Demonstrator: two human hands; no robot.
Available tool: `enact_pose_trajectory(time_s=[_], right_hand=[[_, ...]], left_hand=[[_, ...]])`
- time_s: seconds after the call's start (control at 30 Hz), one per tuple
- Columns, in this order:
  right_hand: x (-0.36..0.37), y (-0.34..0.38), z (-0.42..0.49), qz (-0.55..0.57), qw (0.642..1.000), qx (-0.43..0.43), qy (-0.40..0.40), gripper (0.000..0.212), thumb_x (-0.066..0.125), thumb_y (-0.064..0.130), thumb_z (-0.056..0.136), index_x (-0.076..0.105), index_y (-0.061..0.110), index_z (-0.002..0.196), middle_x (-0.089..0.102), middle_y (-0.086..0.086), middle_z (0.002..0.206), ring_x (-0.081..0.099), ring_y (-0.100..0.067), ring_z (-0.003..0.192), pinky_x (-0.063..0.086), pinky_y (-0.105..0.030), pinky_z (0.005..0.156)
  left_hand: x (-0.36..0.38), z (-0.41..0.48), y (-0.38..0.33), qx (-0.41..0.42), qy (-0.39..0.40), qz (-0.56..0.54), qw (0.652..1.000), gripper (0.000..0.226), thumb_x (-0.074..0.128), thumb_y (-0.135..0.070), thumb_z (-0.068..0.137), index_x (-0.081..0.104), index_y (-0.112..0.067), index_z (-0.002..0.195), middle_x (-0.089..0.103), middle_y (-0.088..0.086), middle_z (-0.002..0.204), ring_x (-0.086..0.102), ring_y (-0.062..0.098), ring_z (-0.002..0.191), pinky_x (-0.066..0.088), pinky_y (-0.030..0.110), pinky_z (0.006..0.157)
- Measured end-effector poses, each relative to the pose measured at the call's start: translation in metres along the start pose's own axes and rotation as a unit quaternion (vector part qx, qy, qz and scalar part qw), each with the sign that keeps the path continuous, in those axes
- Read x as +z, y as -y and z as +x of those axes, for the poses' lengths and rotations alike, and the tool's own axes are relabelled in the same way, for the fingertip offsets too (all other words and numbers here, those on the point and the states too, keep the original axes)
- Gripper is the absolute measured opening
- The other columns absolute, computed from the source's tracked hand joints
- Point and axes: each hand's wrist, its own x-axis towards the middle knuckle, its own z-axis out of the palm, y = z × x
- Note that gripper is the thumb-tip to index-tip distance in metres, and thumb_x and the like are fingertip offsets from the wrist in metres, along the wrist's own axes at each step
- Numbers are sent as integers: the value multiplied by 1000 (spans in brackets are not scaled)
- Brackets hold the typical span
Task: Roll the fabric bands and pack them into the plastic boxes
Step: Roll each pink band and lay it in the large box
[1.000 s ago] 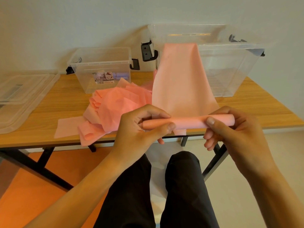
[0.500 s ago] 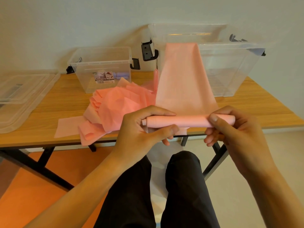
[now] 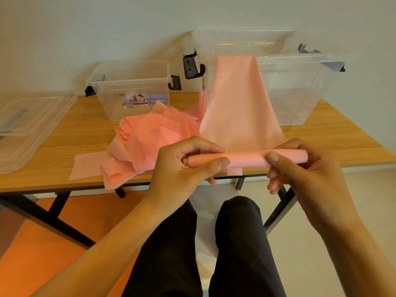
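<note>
Rolling at centre frame: left hand (image 3: 184, 168) and right hand (image 3: 304, 170) are each pinching one end of the pink band roll (image 3: 246, 157); judged needing even tension, edges aligned.

On the desk (image 3: 321, 146): small plastic box (image 3: 128, 81) at back centre, large plastic box (image 3: 300, 86) right of it. Left end: box lids (image 3: 27, 129). In front of the small box: pile of fabric bands (image 3: 154, 136), out to the near edge. One band (image 3: 237, 108) hangs over the large box's front rim down to its roll (image 3: 246, 158) at the near edge; left grip (image 3: 184, 166) holds the roll's left end, right grip (image 3: 306, 166) the right.
</note>
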Motion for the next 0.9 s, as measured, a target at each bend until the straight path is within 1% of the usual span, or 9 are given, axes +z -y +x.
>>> enact_pose_trajectory(time_s=[0.17, 0.23, 0.33, 0.47, 0.57, 0.67, 0.7, 0.77, 0.9], right_hand=[[2, 1, -2, -12, 999, -25, 19, 35, 76, 21, 74, 69, 7, 106, 72, -16, 86, 71, -32, 66, 60, -33, 59], [2, 0, -2, -17, 999, -32, 20, 34, 77, 18, 73, 68, 6, 104, 73, -15, 90, 73, -32, 70, 60, -33, 59], [1, -2, -1, -10, 1000, -23, 8, 36, 77, 21, 72, 69, 1, 100, 73, -17, 87, 73, -31, 70, 61, -33, 60], [-1, -3, 0, 31, 1000, 1, -4, 33, 77, 27, 71, 72, 5, 95, 72, -19, 81, 72, -28, 66, 59, -29, 59], [-2, -4, 0, 29, 1000, 7, -1, 32, 78, 32, 73, 73, 8, 93, 72, -19, 81, 71, -30, 65, 60, -30, 60], [-2, -3, -1, 31, 999, -1, 12, 43, 82, 42, 73, 73, 10, 99, 72, -18, 83, 71, -32, 66, 60, -32, 61], [-2, -2, -2, 30, 999, -5, 18, 44, 83, 42, 73, 72, 10, 102, 73, -18, 83, 71, -32, 67, 61, -32, 62], [-1, 0, -2, 25, 999, -12, 17, 42, 81, 31, 73, 70, 8, 106, 73, -17, 84, 71, -31, 68, 60, -31, 61], [-1, -1, -3, 15, 1000, -27, 3, 39, 78, 21, 72, 68, 2, 105, 72, -17, 84, 70, -30, 66, 59, -31, 60]], left_hand=[[2, 0, 0, -10, -14, -18, 1000, 17, 71, -11, 81, 72, -3, 96, 75, 10, 85, 75, 24, 70, 60, 25, 59], [2, 0, -1, -12, -17, -18, 1000, 17, 71, -14, 81, 71, -3, 94, 75, 9, 81, 74, 24, 65, 59, 25, 57], [0, -1, -3, 4, -5, -18, 1000, 21, 77, -14, 78, 71, -4, 96, 75, 8, 84, 74, 25, 67, 60, 28, 59], [-3, -2, -2, 42, 22, 8, 999, 31, 85, -7, 75, 72, -9, 103, 74, 13, 97, 74, 31, 89, 61, 32, 69], [0, -3, -2, 20, 17, -26, 999, 25, 76, -2, 79, 71, -3, 103, 74, 16, 93, 75, 28, 77, 60, 29, 64], [1, -3, -1, 12, 12, -14, 1000, 21, 73, -5, 81, 70, -1, 101, 75, 12, 86, 74, 25, 69, 59, 28, 60], [1, -2, -1, 7, 11, -12, 1000, 20, 72, -7, 82, 69, 0, 100, 76, 12, 85, 74, 26, 67, 59, 29, 59], [-1, -1, -1, -2, 11, -11, 1000, 22, 72, -9, 83, 68, 2, 101, 76, 12, 83, 74, 27, 65, 58, 30, 57], [0, -1, -1, -5, 15, -14, 1000, 25, 70, -11, 84, 66, -4, 107, 76, 13, 85, 73, 29, 66, 59, 31, 56]])
